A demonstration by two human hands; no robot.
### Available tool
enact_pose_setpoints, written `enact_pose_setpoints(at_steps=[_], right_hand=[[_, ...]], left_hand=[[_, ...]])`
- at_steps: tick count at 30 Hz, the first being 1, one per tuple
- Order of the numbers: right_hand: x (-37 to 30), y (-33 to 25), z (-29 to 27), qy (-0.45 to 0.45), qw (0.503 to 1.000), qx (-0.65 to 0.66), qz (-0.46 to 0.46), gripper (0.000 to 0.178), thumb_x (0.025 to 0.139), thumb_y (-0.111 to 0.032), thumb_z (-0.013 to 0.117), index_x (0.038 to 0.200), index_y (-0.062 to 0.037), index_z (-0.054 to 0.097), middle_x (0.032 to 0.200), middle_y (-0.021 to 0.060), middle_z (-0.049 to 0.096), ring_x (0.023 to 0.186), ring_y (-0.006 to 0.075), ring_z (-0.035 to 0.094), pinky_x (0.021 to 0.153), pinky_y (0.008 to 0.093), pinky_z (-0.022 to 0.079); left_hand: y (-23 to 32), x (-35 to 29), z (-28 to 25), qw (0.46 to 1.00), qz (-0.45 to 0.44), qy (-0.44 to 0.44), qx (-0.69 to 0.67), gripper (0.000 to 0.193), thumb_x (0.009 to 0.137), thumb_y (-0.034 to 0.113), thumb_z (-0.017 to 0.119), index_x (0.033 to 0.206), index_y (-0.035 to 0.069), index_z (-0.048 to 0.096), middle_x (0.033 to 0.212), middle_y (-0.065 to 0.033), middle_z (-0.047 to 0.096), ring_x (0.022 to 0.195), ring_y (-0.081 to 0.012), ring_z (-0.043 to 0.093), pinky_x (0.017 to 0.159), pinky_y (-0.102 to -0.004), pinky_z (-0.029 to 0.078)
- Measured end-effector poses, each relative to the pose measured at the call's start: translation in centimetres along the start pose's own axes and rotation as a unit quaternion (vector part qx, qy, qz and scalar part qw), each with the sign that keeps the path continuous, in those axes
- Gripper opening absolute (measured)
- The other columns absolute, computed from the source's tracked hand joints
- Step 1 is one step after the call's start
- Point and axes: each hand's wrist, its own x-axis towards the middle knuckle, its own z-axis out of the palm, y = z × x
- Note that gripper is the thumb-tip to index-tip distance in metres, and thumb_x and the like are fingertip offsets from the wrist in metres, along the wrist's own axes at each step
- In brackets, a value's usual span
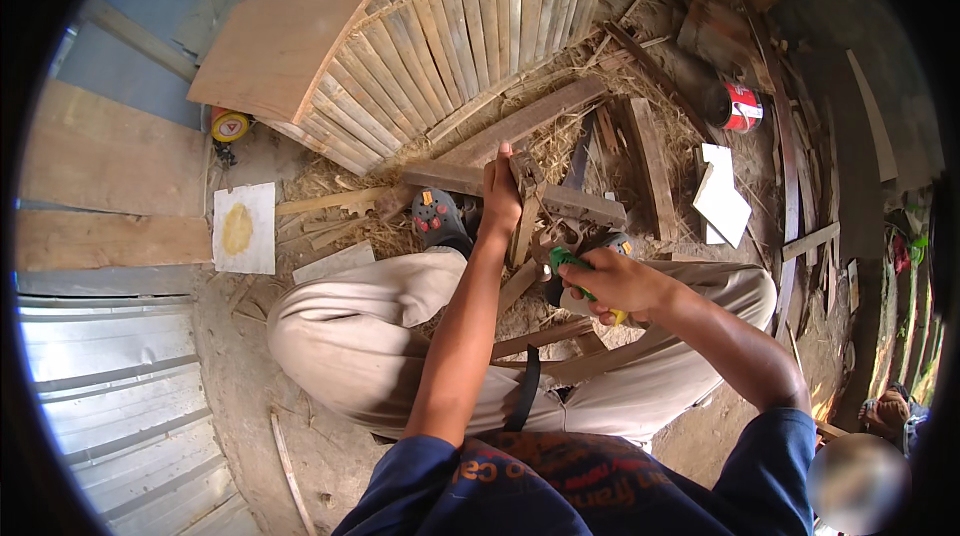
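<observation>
In front of my crossed legs, my left hand (503,198) is closed around the side of a short, upright piece of wood (529,221). My right hand (622,284) wraps around a tool with a green and yellow handle (566,259). The tool's working end lies close to the wood, by a small dark metal part; its exact kind cannot be made out. Behind the wood piece a long wooden beam (590,205) lies across the ground, near my two grey clogs (435,216).
A slatted wooden structure (440,46) with a plywood sheet (290,41) stands ahead. Planks (653,171), straw and wood scraps litter the ground. At right are a red can (740,107) and white board pieces (722,198). Another person (888,410) is at the lower right.
</observation>
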Motion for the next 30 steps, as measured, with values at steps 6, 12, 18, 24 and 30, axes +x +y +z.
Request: enact_pose_setpoints(at_steps=[6,12,18,24,30], right_hand=[[-0.2,-1.8,-1.6,-0.041,0.997,0.035,0.057,0.036,0.103,-0.031,0.056,0.087,0.0011,0.056,0.067,0.0045,0.050,0.049,0.0133,0.046,0.043,0.0327,0.041],[-0.5,-1.4,-0.3,0.040,0.998,-0.046,0.003,0.037,0.104,-0.033,0.056,0.089,0.0009,0.056,0.068,0.0041,0.050,0.049,0.0119,0.044,0.042,0.0313,0.040],[-0.5,-1.5,-0.3,0.003,0.998,0.057,0.028,0.037,0.103,-0.032,0.057,0.095,0.0034,0.054,0.075,0.0063,0.052,0.050,0.0149,0.052,0.042,0.0327,0.042],[-0.2,-1.2,-0.3,0.052,0.994,-0.056,-0.072,0.040,0.104,-0.036,0.056,0.097,0.0039,0.055,0.070,0.0059,0.053,0.048,0.0135,0.050,0.043,0.0325,0.042],[1.9,1.0,1.0,0.093,0.991,-0.029,-0.088,0.041,0.104,-0.038,0.057,0.094,0.0023,0.055,0.064,0.0060,0.053,0.046,0.0133,0.047,0.044,0.0329,0.042]], left_hand=[[1.9,-1.4,2.1,0.999,-0.024,0.002,-0.044,0.058,0.105,0.053,0.045,0.068,0.009,0.047,0.064,0.0046,0.041,0.063,-0.0087,0.034,0.059,-0.0317,0.030],[1.9,-0.8,1.7,0.999,0.012,0.015,0.041,0.053,0.104,0.052,0.049,0.072,0.010,0.054,0.071,0.0037,0.049,0.068,-0.0106,0.041,0.065,-0.0294,0.038],[0.9,0.3,1.5,0.998,0.016,0.040,-0.035,0.057,0.106,0.048,0.048,0.063,0.011,0.046,0.060,0.0071,0.039,0.058,-0.0062,0.033,0.056,-0.0296,0.028],[0.3,1.4,-0.3,0.997,0.012,-0.013,-0.077,0.050,0.105,0.050,0.050,0.071,0.013,0.054,0.067,0.0060,0.048,0.062,-0.0072,0.043,0.059,-0.0282,0.035],[-1.0,2.2,0.0,0.995,0.018,0.097,-0.016,0.057,0.104,0.050,0.051,0.068,0.007,0.049,0.066,0.0040,0.043,0.066,-0.0094,0.038,0.063,-0.0307,0.034]])
